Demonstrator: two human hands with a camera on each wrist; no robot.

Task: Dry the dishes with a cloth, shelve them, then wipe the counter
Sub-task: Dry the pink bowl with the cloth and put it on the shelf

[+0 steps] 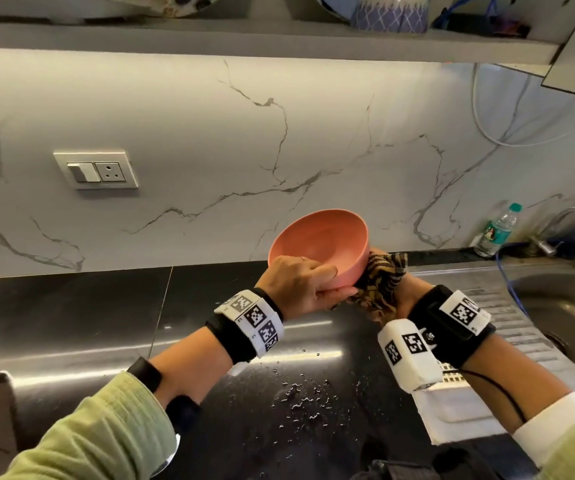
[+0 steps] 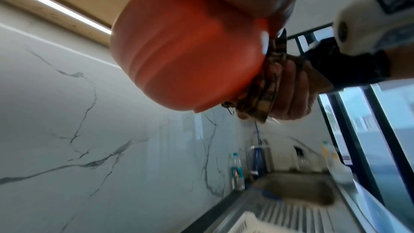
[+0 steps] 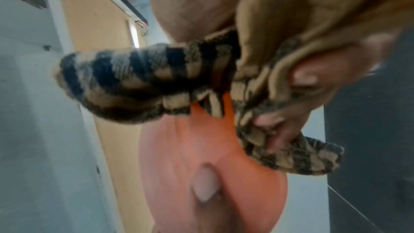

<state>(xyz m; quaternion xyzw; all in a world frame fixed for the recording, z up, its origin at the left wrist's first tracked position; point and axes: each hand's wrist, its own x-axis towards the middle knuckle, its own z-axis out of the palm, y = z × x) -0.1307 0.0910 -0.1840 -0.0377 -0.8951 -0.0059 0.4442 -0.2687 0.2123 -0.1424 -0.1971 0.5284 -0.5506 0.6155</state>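
Note:
A salmon-pink bowl [image 1: 320, 244] is held tilted above the black counter [image 1: 71, 313], its opening facing me. My left hand [image 1: 299, 282] grips its near rim, fingers curled over the edge. My right hand [image 1: 400, 299] clutches a brown-and-tan patterned cloth [image 1: 381, 282] bunched against the bowl's outer right side. In the left wrist view the bowl [image 2: 188, 56] fills the upper middle, with the cloth [image 2: 266, 93] pressed to its base by the right hand [image 2: 291, 91]. The right wrist view shows the cloth [image 3: 156, 81] against the bowl [image 3: 212, 174].
Water drops [image 1: 299, 393] lie on the counter below my hands. A steel sink [image 1: 563, 299] with drainboard and a white rack [image 1: 452, 410] is at right, a water bottle [image 1: 497, 230] beside the tap. A shelf [image 1: 244, 39] with dishes runs overhead. A wall socket [image 1: 95, 169] is at left.

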